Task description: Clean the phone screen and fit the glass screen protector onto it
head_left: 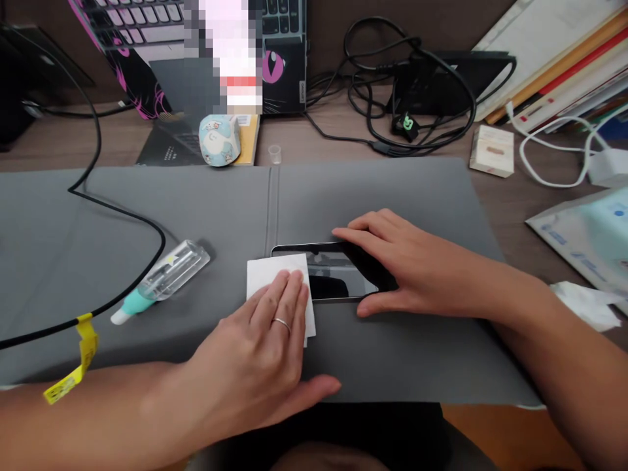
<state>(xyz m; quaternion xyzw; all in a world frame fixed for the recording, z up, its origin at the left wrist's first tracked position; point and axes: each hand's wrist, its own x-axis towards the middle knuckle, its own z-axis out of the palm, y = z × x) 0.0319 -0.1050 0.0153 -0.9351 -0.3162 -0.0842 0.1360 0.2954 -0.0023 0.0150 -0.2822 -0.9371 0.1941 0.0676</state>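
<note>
My left hand [269,327] lies with its fingers stretched flat and together on a folded white tissue [258,271], its thumb spread out to the side. The tissue covers the left end of a black smartphone [326,265], which lies lengthwise on the grey desk mat [392,366]. Around the phone's right end, my right hand [387,261] is closed, thumb on the near edge and fingers on the far edge. Reflections show on the phone's dark glass. To the left of my left hand, a clear spray bottle [174,268] with a mint-green neck rests on its side.
A black cable [159,229] with a yellow tag [87,340] crosses the mat at left. Behind are a laptop [284,72], a small blue patterned object [219,139] and tangled black cables [422,131]. A small box [492,150], plastic packet [589,229] and crumpled tissue [583,304] lie at right.
</note>
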